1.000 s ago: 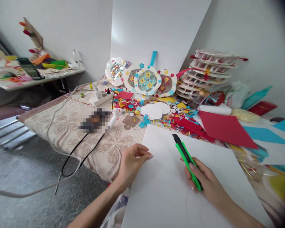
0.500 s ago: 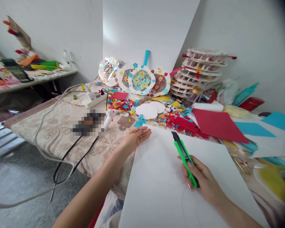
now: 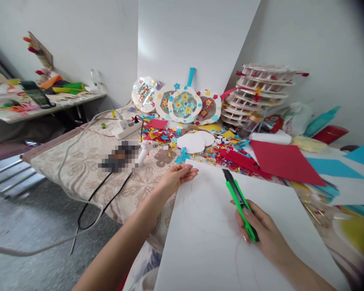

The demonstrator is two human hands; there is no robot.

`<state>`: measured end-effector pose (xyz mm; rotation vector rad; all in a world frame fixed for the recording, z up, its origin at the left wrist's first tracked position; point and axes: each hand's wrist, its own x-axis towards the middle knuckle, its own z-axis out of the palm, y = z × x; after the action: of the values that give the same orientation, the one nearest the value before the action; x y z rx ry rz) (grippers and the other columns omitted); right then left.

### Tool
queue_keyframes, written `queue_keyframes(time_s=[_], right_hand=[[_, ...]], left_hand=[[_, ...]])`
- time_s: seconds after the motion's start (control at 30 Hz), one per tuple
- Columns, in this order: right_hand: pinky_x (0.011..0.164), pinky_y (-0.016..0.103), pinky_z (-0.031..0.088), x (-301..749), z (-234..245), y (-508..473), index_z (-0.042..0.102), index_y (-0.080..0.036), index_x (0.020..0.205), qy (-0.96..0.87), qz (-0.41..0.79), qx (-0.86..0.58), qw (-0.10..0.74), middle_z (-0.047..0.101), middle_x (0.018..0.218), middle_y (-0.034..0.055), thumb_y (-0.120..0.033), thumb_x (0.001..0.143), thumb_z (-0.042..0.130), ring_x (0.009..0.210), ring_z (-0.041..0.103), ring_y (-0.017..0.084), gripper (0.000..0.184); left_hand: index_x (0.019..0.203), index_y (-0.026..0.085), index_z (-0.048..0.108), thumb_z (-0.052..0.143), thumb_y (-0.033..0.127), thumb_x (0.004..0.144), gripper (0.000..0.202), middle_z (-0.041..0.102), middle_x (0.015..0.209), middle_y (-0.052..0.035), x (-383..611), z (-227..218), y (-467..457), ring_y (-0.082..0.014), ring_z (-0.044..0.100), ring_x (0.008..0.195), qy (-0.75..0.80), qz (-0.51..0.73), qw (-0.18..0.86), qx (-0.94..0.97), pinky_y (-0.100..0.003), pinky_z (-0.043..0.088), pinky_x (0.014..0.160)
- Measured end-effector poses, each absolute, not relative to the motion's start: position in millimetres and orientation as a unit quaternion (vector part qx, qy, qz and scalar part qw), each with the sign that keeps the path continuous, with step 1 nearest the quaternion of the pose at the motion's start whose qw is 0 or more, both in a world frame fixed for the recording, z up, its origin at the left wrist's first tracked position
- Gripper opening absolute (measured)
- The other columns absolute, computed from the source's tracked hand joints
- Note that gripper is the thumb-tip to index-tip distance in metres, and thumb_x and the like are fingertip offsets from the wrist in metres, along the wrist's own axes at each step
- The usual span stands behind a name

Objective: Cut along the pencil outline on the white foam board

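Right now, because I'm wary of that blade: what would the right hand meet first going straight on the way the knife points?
With the green knife leading, probably the coloured paper scraps beyond the white sheet, though depth is hard to judge.

Green-and-black cutter (image 3: 238, 199), white sheet (image 3: 197, 258) with faint curves, brown-flowered beige tablecloth (image 3: 133, 194).

Sheet (image 3: 203, 258): nearest, its far end over the table (image 3: 69, 157), scraps (image 3: 210, 155) beyond it.
Left hand (image 3: 178, 178): at the sheet's far left corner.
Right hand (image 3: 259, 224): above the sheet, knife (image 3: 237, 198) in its grip.
Fans (image 3: 185, 104): behind the scraps, before the board (image 3: 197, 40).
Tiered stand (image 3: 257, 95): right of the fans.
Power strip (image 3: 127, 128): left of the scraps.
Card (image 3: 286, 161): right of the scraps.
Side table (image 3: 4, 114): far left, phone (image 3: 36, 93) on it.
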<state>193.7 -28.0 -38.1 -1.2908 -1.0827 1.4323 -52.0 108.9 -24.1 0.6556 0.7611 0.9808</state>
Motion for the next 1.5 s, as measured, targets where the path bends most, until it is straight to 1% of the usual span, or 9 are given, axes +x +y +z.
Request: queue_keyframes(time_s=[0.2,0.33,0.43,0.67,0.83,0.9,1.1,1.3,1.5], right_hand=[[0.041,0.021,0.037,193.5,-39.0,-29.1,0.049,-0.022,0.116,-0.434,0.577,-0.528,0.447,0.05,0.07,-0.0038,-0.05,0.09,0.059,0.046,0.047,0.009,0.04],[0.041,0.021,0.037,191.0,-36.8,-30.5,0.05,-0.022,0.114,-0.432,0.568,-0.538,0.449,0.05,0.07,-0.0035,-0.049,0.09,0.059,0.047,0.046,0.009,0.037],[0.041,0.02,0.036,188.4,-34.4,-31.4,0.051,-0.022,0.113,-0.43,0.558,-0.544,0.456,0.05,0.07,-0.0034,-0.047,0.091,0.058,0.046,0.045,0.008,0.035],[0.041,0.02,0.035,185.8,-32.8,-32.1,0.052,-0.021,0.112,-0.425,0.556,-0.544,0.463,0.05,0.068,-0.0034,-0.048,0.09,0.059,0.045,0.045,0.008,0.036],[0.041,0.021,0.036,187.9,-33.7,-31.1,0.052,-0.021,0.114,-0.421,0.561,-0.546,0.459,0.05,0.069,-0.0033,-0.048,0.089,0.06,0.046,0.046,0.008,0.038],[0.041,0.021,0.037,190.5,-35.1,-30.2,0.051,-0.021,0.115,-0.428,0.571,-0.535,0.453,0.051,0.07,-0.0032,-0.049,0.089,0.06,0.046,0.047,0.008,0.039],[0.043,0.021,0.039,197.3,-40.9,-27.8,0.049,-0.022,0.117,-0.439,0.596,-0.491,0.46,0.051,0.072,-0.0029,-0.046,0.092,0.057,0.049,0.05,0.008,0.036],[0.04,0.02,0.036,195.5,-45.7,-25.9,0.048,-0.021,0.114,-0.462,0.587,-0.482,0.458,0.047,0.068,-0.0049,-0.046,0.095,0.053,0.045,0.046,0.007,0.032],[0.038,0.021,0.032,194.0,-34.7,-24.7,0.047,-0.02,0.111,-0.474,0.555,-0.507,0.458,0.044,0.067,-0.0056,-0.05,0.094,0.052,0.042,0.041,0.007,0.035]], left_hand=[[0.081,0.011,0.062,0.058,0.024,0.091,0.016,0.065,0.063,-0.0013,-53.0,-26.5,110.1,-0.0043,0.056,0.049,0.361,0.461,0.753,0.301,-0.015,0.045,0.052],[0.078,0.014,0.058,0.063,0.035,0.087,0.024,0.057,0.057,0.0028,-53.0,-28.8,110.7,-0.0035,0.05,0.046,0.362,0.475,0.742,0.304,-0.014,0.037,0.047],[0.077,0.014,0.057,0.065,0.037,0.084,0.026,0.056,0.058,0.0028,-53.0,-29.0,110.5,-0.0038,0.049,0.047,0.361,0.482,0.735,0.312,-0.015,0.037,0.048],[0.083,0.013,0.061,0.076,0.026,0.074,0.022,0.065,0.074,-0.0013,-51.6,-30.6,111.4,-0.0037,0.054,0.055,0.373,0.513,0.69,0.35,-0.017,0.041,0.055],[0.077,0.013,0.062,0.065,0.035,0.083,0.022,0.047,0.055,0.0065,-50.7,-29.9,109.8,-0.0025,0.042,0.043,0.393,0.525,0.643,0.395,-0.017,0.032,0.045],[0.075,0.014,0.061,0.06,0.037,0.086,0.026,0.044,0.052,0.0071,-50.7,-28.9,108.2,-0.0029,0.041,0.042,0.403,0.522,0.626,0.417,-0.017,0.031,0.044],[0.076,0.014,0.061,0.06,0.032,0.084,0.02,0.057,0.059,0.002,-48.4,-31.6,108.9,-0.006,0.052,0.048,0.421,0.478,0.594,0.491,-0.018,0.039,0.047],[0.078,0.016,0.06,0.058,0.031,0.083,0.016,0.06,0.059,0.0019,-46.8,-40.3,113.0,-0.0073,0.053,0.047,0.438,0.446,0.547,0.556,-0.019,0.042,0.048],[0.075,0.019,0.063,0.062,0.026,0.078,0.008,0.064,0.061,-0.0002,-48.0,-46.9,108.8,-0.0104,0.056,0.052,0.448,0.417,0.467,0.639,-0.021,0.043,0.052]])
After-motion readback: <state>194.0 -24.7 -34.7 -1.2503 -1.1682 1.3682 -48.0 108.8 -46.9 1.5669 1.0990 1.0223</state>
